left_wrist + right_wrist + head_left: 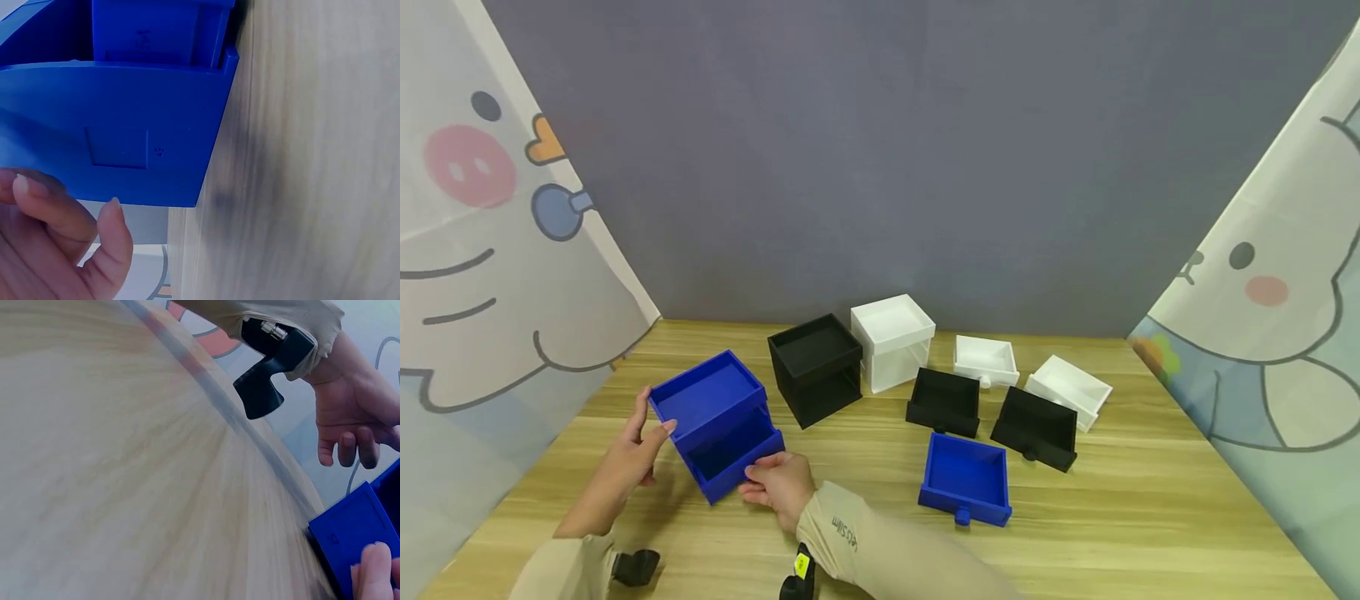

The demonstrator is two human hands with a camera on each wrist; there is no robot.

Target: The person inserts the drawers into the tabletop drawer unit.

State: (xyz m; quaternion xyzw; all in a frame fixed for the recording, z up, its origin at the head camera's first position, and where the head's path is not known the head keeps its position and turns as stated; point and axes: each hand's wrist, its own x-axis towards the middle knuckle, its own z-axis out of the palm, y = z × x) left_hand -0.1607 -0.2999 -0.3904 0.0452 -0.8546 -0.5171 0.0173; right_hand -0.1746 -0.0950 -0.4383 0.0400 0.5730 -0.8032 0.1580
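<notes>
A blue drawer cabinet (703, 396) with a shallow tray top stands at the left of the table, turned at an angle. Against its left side my left hand (634, 454) steadies it, thumb by the front corner and index finger by the back corner. A blue drawer (737, 471) juts from the cabinet's lower part; the space above it is open. My right hand (784, 487) pinches the drawer's front, and the fingers hide any knob there. The left wrist view shows the cabinet's side panel (119, 134) with the drawer (150, 31) protruding.
Behind stand a black cabinet (816, 358) and a white cabinet (892, 333), both with open fronts. To the right lie loose drawers: a blue drawer (966, 475), two black drawers, one a black drawer (946, 400), and two white drawers, one a white drawer (1067, 387).
</notes>
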